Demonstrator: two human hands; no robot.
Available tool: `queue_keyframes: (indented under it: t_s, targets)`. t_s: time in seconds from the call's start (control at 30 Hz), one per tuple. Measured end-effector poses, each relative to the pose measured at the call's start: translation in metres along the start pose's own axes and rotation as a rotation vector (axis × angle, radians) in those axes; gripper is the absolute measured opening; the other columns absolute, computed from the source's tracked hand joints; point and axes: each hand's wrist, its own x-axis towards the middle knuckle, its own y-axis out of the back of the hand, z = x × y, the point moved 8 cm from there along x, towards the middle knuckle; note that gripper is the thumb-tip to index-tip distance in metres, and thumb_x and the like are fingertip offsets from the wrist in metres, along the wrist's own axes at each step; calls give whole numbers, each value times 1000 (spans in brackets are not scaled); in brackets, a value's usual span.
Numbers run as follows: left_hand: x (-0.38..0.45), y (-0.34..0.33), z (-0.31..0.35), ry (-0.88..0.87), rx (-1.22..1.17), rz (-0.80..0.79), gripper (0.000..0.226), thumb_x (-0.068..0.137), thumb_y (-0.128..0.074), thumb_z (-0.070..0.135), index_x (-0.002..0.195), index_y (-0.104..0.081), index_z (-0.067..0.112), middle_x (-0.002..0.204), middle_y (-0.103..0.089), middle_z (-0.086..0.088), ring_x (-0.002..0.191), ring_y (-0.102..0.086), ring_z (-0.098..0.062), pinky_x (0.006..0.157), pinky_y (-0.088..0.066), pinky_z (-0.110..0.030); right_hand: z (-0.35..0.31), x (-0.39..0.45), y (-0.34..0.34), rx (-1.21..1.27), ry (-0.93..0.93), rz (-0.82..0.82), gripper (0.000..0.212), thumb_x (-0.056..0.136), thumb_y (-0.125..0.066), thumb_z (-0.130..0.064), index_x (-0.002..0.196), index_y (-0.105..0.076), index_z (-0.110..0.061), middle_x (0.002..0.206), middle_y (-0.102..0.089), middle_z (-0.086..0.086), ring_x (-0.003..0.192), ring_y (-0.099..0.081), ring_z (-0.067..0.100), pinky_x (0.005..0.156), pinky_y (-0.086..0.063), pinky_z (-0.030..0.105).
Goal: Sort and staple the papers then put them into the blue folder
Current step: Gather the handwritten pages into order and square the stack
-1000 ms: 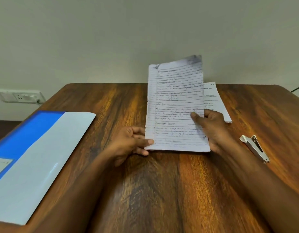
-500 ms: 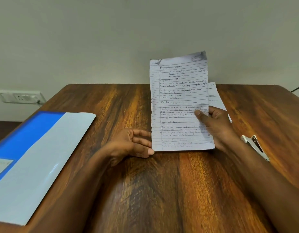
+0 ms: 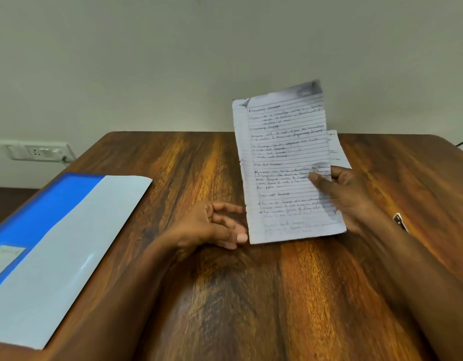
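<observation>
right hand (image 3: 347, 196) pinches 1 handwritten lined sheet (image 3: 285, 162) upright over table (image 3: 251, 295) | left hand (image 3: 212, 225) loose, we see nothing held | 1 printed sheet (image 3: 337, 149) behind | 1 blue folder (image 3: 58, 230) left | 1 stapler (image 3: 401, 222) right

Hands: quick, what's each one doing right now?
Left hand: open, fingers loosely curled, holding nothing.
Right hand: gripping the lined paper, held upright.

blue folder (image 3: 37, 217), white lined paper (image 3: 285, 162), streaked brown table (image 3: 251, 295)

The handwriting on the lined sheet (image 3: 285, 162) is too blurred to read.
</observation>
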Motion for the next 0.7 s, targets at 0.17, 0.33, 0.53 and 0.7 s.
queue_keyframes:
  t_s: [0.17,0.33,0.53,0.7]
  targets:
    - [0,12,12,-120,-148,167,50,78,-81,16,122,-67,-5,113,-77,-23,103,-76,-39,77,-67,-38,9,-11,-29,-60,-13,-161,22,96,-68,-5,116,-72,3,112,-78,15,106,-76,32,91,-63,44]
    - [2,32,8,-145,-161,289,44,76,-83,8,111,-67,-14,107,-76,-30,95,-77,-43,76,-67,-45,11,-15,-36,-63,-57,-206,24,95,-70,-6,117,-73,1,114,-78,15,107,-75,32,95,-60,49]
    - [4,26,9,-104,-89,213,39,74,-83,4,108,-71,-11,105,-77,-27,87,-79,-34,67,-67,-33,4,-15,-31,-12,-150,-256,31,90,-74,-10,120,-73,-2,118,-77,14,109,-74,35,100,-55,51]
    - [2,8,1,-1,-30,69,27,72,-84,1,96,-73,-4,99,-78,-27,80,-79,-29,61,-65,-29,0,-11,-22,-11,-89,-110,41,80,-89,-28,109,-76,-1,124,-66,36,102,-67,57,92,-44,81]
